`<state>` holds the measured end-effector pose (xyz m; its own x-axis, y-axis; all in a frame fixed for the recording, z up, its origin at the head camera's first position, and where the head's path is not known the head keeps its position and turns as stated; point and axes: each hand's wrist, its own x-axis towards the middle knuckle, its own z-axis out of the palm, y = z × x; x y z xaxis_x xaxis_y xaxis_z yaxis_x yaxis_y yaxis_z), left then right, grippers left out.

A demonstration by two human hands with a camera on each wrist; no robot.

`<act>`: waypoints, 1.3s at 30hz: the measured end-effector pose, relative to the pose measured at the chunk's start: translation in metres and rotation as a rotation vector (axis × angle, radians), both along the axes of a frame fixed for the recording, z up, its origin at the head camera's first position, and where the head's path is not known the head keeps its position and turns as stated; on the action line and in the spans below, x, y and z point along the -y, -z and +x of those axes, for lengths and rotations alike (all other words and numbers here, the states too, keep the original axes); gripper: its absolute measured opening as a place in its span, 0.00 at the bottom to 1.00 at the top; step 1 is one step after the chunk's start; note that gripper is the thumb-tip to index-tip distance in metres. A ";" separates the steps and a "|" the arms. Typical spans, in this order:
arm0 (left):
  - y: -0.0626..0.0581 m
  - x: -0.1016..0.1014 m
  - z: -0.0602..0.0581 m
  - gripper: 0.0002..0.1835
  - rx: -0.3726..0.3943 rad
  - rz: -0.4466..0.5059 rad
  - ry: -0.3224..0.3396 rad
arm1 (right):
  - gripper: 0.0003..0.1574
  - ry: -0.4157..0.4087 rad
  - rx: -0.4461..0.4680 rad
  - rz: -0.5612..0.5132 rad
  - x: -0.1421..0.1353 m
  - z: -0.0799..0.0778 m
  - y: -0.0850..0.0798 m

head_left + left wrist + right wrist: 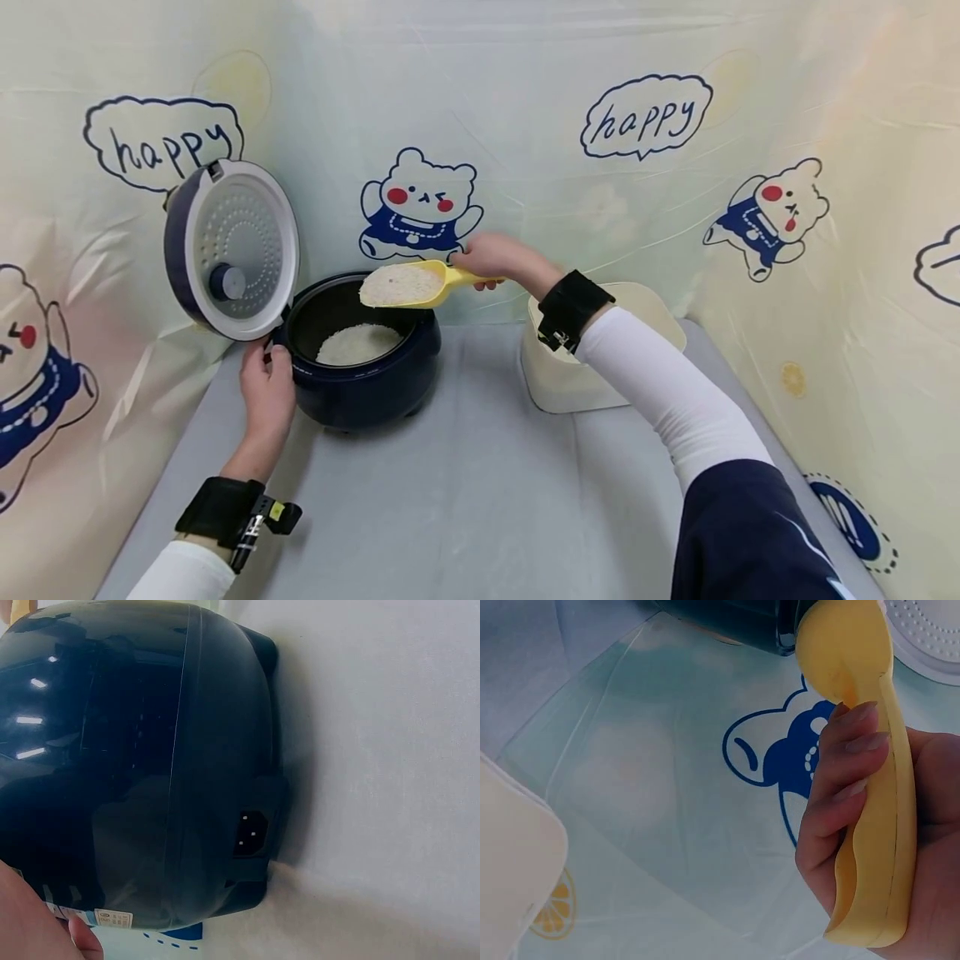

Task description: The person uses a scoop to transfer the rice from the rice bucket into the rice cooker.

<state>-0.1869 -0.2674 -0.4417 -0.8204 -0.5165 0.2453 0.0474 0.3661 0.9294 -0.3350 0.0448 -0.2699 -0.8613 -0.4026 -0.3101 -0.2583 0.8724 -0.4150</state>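
Observation:
A dark blue rice cooker (367, 392) stands on the table with its lid (247, 250) raised at the left. White rice (360, 344) lies in its pot. Over the pot's far right rim, my right hand (491, 257) grips the handle of a yellow scoop (442, 283) heaped with rice. Its fingers (847, 772) curl round that handle in the right wrist view. By the lid's hinge, my left hand (267, 387) holds the cooker's edge; some of its fingers are hidden. In the left wrist view, the cooker's side shows a power socket (251, 834).
A cream-coloured bin (555, 379) stands at the right, partly behind my right forearm. Grey cloth covers the table (480, 500). A printed curtain (525, 167) with bears hangs close behind and on both sides.

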 end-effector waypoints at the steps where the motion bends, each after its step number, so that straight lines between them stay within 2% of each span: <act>1: 0.000 0.000 0.000 0.28 0.000 -0.001 0.001 | 0.28 0.003 -0.009 0.015 0.002 0.000 -0.001; 8: 0.001 -0.002 -0.001 0.27 -0.009 0.009 -0.004 | 0.22 0.005 -0.068 0.094 0.017 0.007 -0.007; 22: 0.000 -0.003 -0.004 0.27 -0.037 0.012 -0.014 | 0.27 -0.025 -0.164 0.156 0.028 0.020 -0.020; 31: 0.004 -0.001 -0.004 0.27 -0.039 -0.001 -0.021 | 0.31 -0.036 -0.206 0.143 0.028 0.023 -0.017; 39: 0.003 -0.003 -0.002 0.26 -0.046 -0.004 -0.035 | 0.31 -0.041 -0.271 0.180 0.035 0.024 -0.013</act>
<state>-0.1891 -0.2645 -0.4450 -0.7895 -0.5439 0.2843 0.0768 0.3721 0.9250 -0.3113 0.0102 -0.2569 -0.9063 -0.3985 -0.1410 -0.3751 0.9119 -0.1664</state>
